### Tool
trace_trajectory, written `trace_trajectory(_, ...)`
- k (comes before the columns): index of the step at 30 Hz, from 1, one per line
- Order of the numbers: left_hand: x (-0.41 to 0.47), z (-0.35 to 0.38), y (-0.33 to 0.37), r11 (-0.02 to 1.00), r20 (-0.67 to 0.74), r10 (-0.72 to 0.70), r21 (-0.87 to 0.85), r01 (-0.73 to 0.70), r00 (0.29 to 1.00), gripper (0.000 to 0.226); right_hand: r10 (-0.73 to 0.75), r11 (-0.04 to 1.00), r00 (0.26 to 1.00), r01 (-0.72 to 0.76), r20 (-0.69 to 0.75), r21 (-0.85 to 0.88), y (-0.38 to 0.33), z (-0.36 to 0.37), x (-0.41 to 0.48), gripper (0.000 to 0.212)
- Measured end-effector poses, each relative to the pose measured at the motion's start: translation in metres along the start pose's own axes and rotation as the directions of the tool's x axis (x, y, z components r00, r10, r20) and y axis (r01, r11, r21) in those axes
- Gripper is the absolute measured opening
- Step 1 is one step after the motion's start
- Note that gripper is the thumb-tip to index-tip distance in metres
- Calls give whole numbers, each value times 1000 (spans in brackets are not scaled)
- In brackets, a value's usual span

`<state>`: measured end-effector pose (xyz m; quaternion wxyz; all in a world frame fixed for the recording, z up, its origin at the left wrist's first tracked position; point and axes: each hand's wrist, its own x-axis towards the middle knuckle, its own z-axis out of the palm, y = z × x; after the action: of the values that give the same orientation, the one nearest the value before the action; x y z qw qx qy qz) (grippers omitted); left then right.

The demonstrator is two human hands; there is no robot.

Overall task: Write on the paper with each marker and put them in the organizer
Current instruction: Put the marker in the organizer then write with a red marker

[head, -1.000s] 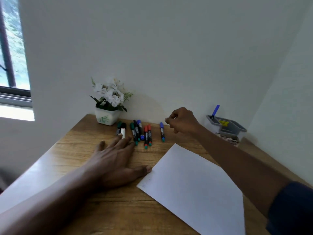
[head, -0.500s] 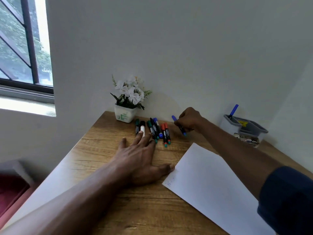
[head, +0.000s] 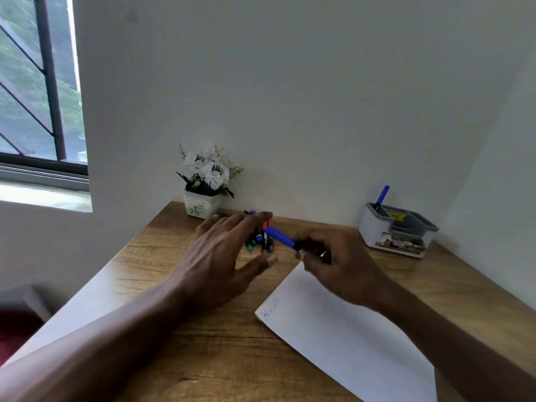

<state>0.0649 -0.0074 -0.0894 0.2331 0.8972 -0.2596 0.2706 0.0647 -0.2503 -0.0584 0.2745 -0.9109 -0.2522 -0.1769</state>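
Note:
My right hand (head: 333,265) grips a blue-capped marker (head: 280,237) above the desk, its cap pointing left toward my left hand (head: 223,256). That left hand hovers with fingers spread, its fingertips close to the cap but not closed on it. Behind it lies a row of several markers (head: 262,242) with red, green and blue caps, partly hidden by the fingers. A white sheet of paper (head: 348,338) lies at the front right, with faint marks near its left corner. The grey organizer (head: 397,230) stands at the back right with one blue marker (head: 382,196) upright in it.
A white pot of white flowers (head: 204,184) stands against the back wall, left of the markers. The wooden desk (head: 162,250) meets walls at the back and right. A window (head: 34,91) is at the far left.
My right hand has lifted the blue marker from the desk and brought it toward me. My left hand has risen from the desk and opened toward the marker's cap.

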Motion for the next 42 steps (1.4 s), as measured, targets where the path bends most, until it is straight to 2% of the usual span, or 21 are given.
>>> trace_trajectory(2,-1,1,-1,998,-23,48,-28,-49,999,59,-127,990,991,129,36,-53,-3,11,-11,28)
trace_trajectory(5,-2,-2,5,987,-50,92,-126,-98,994,24,-164,985,984,167,71,-46,-4,18,-15,25)
trace_trajectory(7,-4,-4,9,981,-52,67,-181,-76,996,16,-173,983,983,177,67,-56,-5,24,-17,32)
trace_trajectory(13,-8,-6,8,959,40,11,-284,1,999,24,-179,972,984,175,-13,-156,-9,25,-22,34)
trace_trajectory(23,-7,-3,8,966,26,22,-257,-15,999,23,-81,987,996,74,-48,-140,-18,25,-26,45)
trace_trajectory(30,-6,-3,4,941,52,-23,-335,39,998,23,2,973,999,-15,-55,-231,-28,29,-28,40)
trace_trajectory(36,-8,-2,3,914,76,-66,-395,90,995,30,25,937,999,-35,-34,-347,-27,28,-29,58)
trace_trajectory(38,-9,-2,1,901,89,-101,-414,130,991,29,40,940,999,-46,-26,-337,-24,29,-28,57)
trace_trajectory(42,-7,2,-7,915,20,-185,-363,179,983,20,92,957,994,-102,-52,-270,-14,25,-24,42)
